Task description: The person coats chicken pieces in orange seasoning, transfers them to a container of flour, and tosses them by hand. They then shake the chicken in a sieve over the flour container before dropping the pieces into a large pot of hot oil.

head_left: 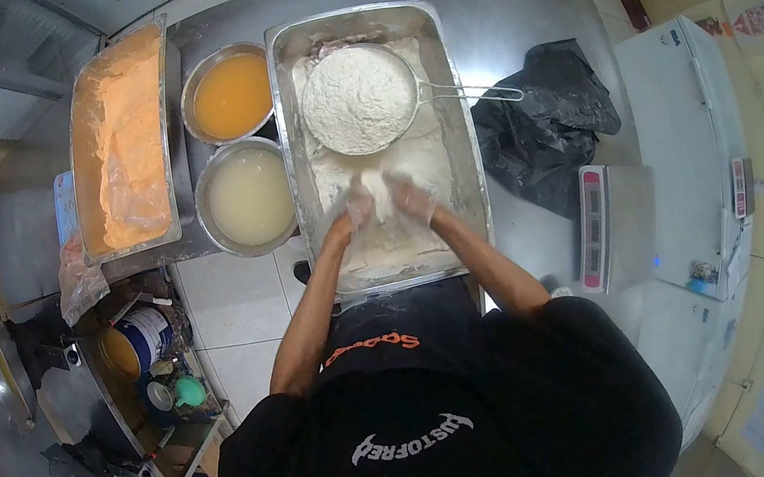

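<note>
A deep metal tray [473,152] holds a layer of white flour [425,165]. My left hand [357,208] and my right hand [413,198] are down in the flour at the tray's near half, a short gap between them. Both look pale, with flour or thin clear gloves on them, and motion smears their fingers. Whether either one grips anything does not show. Beyond the hands, a round strainer [419,93] heaped with white flour rests in the far part of the tray. Its wire handle [484,92] sticks out over the right rim.
Left of the tray stand a bowl of orange liquid [232,97] and a bowl of cloudy pale liquid [249,198]. Farther left is a metal pan [77,153] of orange coating. A black plastic bag [549,119] and a scale [617,224] lie to the right.
</note>
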A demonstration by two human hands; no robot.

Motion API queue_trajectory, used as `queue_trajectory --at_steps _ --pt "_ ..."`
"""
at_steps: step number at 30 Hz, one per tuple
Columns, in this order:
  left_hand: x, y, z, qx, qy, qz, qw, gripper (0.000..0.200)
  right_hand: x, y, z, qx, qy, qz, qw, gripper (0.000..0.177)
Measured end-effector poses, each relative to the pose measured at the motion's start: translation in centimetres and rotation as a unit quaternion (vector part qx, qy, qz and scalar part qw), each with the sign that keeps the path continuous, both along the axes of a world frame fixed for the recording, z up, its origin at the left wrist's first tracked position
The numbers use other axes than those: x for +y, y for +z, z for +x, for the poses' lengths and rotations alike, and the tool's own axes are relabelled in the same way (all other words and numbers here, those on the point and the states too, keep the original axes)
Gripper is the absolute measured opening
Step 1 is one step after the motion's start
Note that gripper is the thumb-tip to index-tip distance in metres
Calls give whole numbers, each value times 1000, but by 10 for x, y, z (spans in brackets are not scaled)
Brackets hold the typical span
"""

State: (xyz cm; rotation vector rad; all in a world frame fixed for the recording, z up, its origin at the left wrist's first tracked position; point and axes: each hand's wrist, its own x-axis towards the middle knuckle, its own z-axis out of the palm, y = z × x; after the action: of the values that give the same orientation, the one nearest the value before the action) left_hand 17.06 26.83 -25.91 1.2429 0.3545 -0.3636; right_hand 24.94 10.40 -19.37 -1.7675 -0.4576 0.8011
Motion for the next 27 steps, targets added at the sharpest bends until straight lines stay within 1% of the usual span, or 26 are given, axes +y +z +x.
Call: queue_trajectory --at_steps 1,2,3,4,5,6,7,8,9,10,11,12,13,14,15,16,17,18,19,20,22,23,24,25,26,27 --pt "4 16 21 -78 43 -31 996 64 1 -14 14 -113 -20 15 993 53" --pt "8 36 42 -156 84 -62 982 67 2 -28 34 -224 -41 29 973 54" --pt "16 83 62 -105 33 -3 994 70 5 -4 57 -93 -32 6 995 55" --pt "24 119 77 -55 -19 57 997 73 10 36 64 -27 -29 -2 999 55" --pt "29 115 82 -57 -22 58 996 73 15 78 70 37 -28 -14 999 56" --pt "34 110 86 -142 -37 162 976 72 22 115 59 -51 -90 -53 993 58" --pt "40 106 89 -226 -49 262 937 72 27 133 54 -140 -151 -92 974 60" --pt "43 102 86 -193 -55 191 961 74 20 100 57 -218 -104 -59 969 63" --pt "43 103 78 -196 -58 190 960 74 14 70 59 -295 -60 -24 953 67" --pt "40 110 65 -154 -59 100 981 74 23 83 48 -293 -120 -27 948 68" --pt "35 117 54 -136 -64 55 987 74 32 97 39 -292 -181 -29 939 70" --pt "30 128 43 -116 -69 10 991 75 39 119 33 -296 -189 -30 936 70" --pt "18 154 34 -11 -14 0 1000 72 48 143 27 -242 -208 10 948 73" --pt "11 171 29 94 41 -9 995 70 57 157 21 -187 -226 52 955 75" --pt "8 162 26 88 35 -7 995 70 69 161 14 -193 -231 53 952 75" --pt "6 140 26 66 10 35 997 76 83 166 10 -109 -232 182 949 76" --pt "4 131 27 43 -14 76 996 82 91 171 8 -23 -222 306 926 77" --pt "3 163 26 61 -30 105 992 72 94 161 15 -31 -220 306 926 77" --pt "5 159 24 53 -28 103 993 72 96 138 27 -11 -206 353 913 81" --pt "5 146 22 -34 -27 116 992 61 97 128 35 11 -191 397 897 84" --pt "2 125 19 -128 -17 126 984 50 95 139 37 30 -191 400 896 86" --pt "-4 115 17 -76 35 -94 992 41 95 145 40 55 -198 406 890 88" --pt "-5 115 14 -52 57 -204 976 36 96 135 50 97 -216 419 876 87" --pt "-6 118 12 -22 81 -309 948 32 97 133 51 95 -213 420 877 87" --pt "-6 121 10 -144 22 -68 987 30 97 130 52 100 -222 381 892 85" --pt "-5 125 10 -256 -38 179 949 28 96 127 54 104 -231 343 904 83"
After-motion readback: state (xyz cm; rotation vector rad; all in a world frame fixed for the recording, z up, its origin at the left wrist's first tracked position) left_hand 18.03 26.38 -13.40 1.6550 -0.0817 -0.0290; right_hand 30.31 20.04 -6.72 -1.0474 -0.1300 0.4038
